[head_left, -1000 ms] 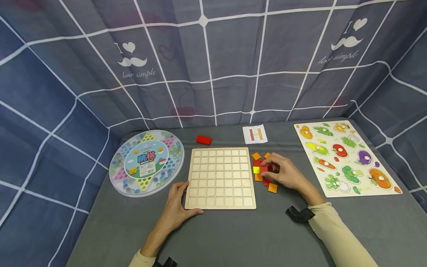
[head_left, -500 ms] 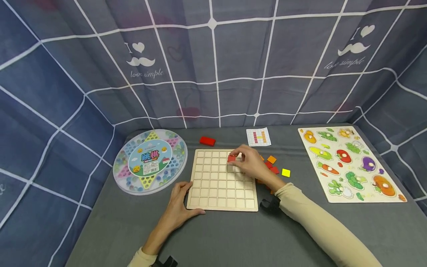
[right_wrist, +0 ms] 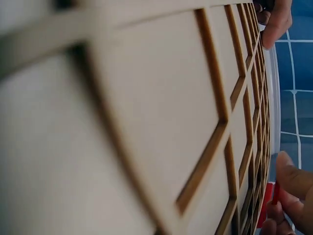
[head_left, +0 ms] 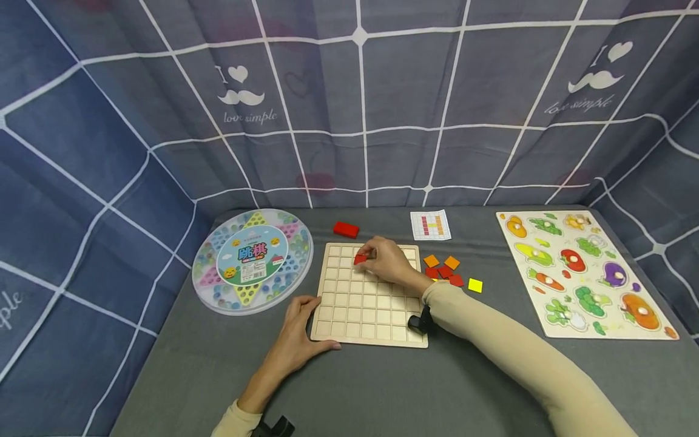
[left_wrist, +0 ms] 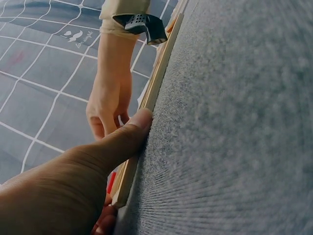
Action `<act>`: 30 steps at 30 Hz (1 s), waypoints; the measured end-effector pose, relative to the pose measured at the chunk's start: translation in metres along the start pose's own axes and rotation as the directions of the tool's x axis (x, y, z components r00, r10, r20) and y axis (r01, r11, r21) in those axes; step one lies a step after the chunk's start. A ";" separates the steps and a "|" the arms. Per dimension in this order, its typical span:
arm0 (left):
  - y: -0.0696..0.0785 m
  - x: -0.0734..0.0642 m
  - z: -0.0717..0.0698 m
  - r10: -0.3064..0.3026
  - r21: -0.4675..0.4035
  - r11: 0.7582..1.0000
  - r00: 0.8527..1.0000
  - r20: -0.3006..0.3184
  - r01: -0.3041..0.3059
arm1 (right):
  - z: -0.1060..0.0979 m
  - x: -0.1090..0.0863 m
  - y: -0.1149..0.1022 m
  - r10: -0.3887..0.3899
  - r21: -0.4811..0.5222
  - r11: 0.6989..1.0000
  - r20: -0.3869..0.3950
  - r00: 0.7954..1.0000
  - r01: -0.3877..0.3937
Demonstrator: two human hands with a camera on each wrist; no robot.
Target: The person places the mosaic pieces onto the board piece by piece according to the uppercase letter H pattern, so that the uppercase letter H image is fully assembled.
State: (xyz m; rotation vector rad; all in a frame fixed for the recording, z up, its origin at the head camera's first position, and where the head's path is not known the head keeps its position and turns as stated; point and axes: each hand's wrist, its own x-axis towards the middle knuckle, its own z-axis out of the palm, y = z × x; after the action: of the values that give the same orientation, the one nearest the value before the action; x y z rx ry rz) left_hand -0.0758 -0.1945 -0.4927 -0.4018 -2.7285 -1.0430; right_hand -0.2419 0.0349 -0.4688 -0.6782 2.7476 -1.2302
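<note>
A wooden board with a grid of square recesses [head_left: 355,315] lies at the middle of the table. My left hand [head_left: 299,331] holds its near left corner, thumb along the front edge [left_wrist: 128,178] and fingers at the left side. Between thumb and fingertips, my right hand [head_left: 390,262] pinches a small red square tile [head_left: 360,259] over the board's upper left part. The right wrist view shows the tile [right_wrist: 276,193] as a thin edge in the grip. To the board's right lie loose red tiles [head_left: 445,271], two orange tiles [head_left: 451,262] and a yellow tile [head_left: 475,285].
Behind the board are a red block [head_left: 346,229] and a pattern card [head_left: 431,225] with coloured squares. A round Chinese checkers box [head_left: 252,261] stands left. At right lies a vegetable puzzle board [head_left: 587,273]. A grid-patterned curtain [head_left: 327,97] surrounds the table.
My right hand has brought a red tile from the pile leftward over the board, to its upper left part. A yellow tile now lies apart, right of the pile. The left hand stays at the corner.
</note>
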 end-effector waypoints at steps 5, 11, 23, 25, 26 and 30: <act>0.000 0.000 -0.001 0.014 0.003 1.000 1.000 0.001 -0.014 | 0.006 0.004 0.002 0.005 -0.053 0.999 0.006 1.000 -0.005; 0.001 0.000 0.000 0.011 0.007 1.000 1.000 0.004 -0.011 | 0.008 0.003 0.004 -0.002 -0.071 0.997 0.000 1.000 0.002; 0.001 -0.001 -0.001 -0.017 0.007 1.000 1.000 0.008 0.016 | 0.011 0.003 0.005 -0.056 -0.088 0.995 -0.001 0.998 0.056; 0.001 -0.001 -0.001 -0.017 0.008 1.000 1.000 0.005 0.017 | 0.011 0.004 0.005 -0.062 -0.089 0.994 0.005 0.998 0.062; 0.001 -0.001 -0.001 -0.017 0.008 1.000 1.000 0.004 0.017 | 0.011 0.004 0.005 -0.064 -0.088 0.994 0.008 0.998 0.064; 0.001 -0.001 -0.002 -0.015 0.010 1.000 1.000 -0.001 0.015 | 0.011 0.004 0.005 -0.069 -0.082 0.994 0.010 0.998 0.069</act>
State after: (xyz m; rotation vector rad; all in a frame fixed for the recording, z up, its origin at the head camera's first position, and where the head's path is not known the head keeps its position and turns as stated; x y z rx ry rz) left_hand -0.0747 -0.1948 -0.4910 -0.3802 -2.7387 -1.0324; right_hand -0.2448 0.0287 -0.4794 -0.7901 2.8049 -1.1293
